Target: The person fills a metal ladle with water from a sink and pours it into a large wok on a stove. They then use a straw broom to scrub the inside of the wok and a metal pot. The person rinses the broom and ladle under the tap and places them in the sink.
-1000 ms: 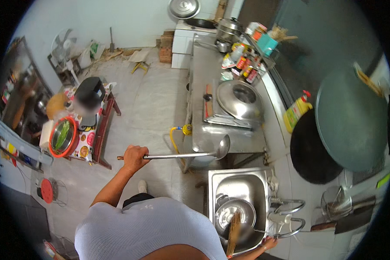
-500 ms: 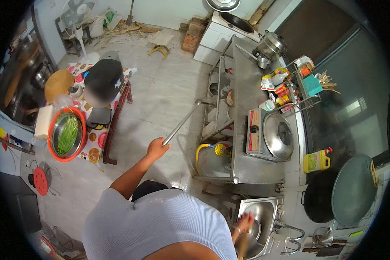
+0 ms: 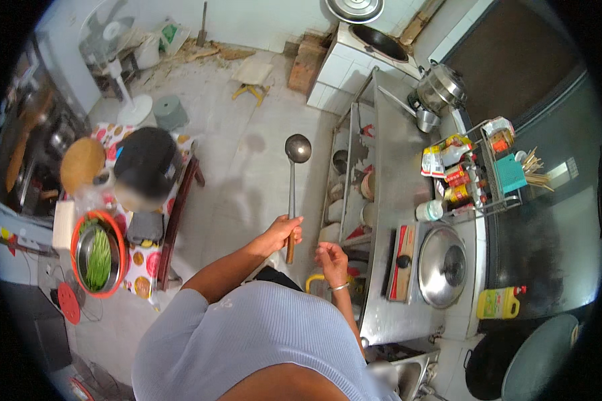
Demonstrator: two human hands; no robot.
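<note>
My left hand (image 3: 283, 234) is closed round the handle of a long metal ladle (image 3: 292, 182) near its wooden end. The ladle's round bowl points away from me over the floor. To the right of it, my right hand (image 3: 332, 262), with a bangle at the wrist, hangs beside the steel counter's front. Its fingers are curled in loosely, and nothing shows in them. A gap separates this hand from the ladle.
The steel counter (image 3: 401, 180) on the right carries a gas stove (image 3: 402, 264), a large lid (image 3: 443, 266), a pot (image 3: 441, 87) and a seasoning rack. At left, a table holds an orange basin (image 3: 118, 247) with green vegetables. A low stool (image 3: 251, 77) stands ahead.
My right hand has come up from the sink toward the left hand. The ladle has swung from slanting right to pointing nearly straight ahead. The view has shifted.
</note>
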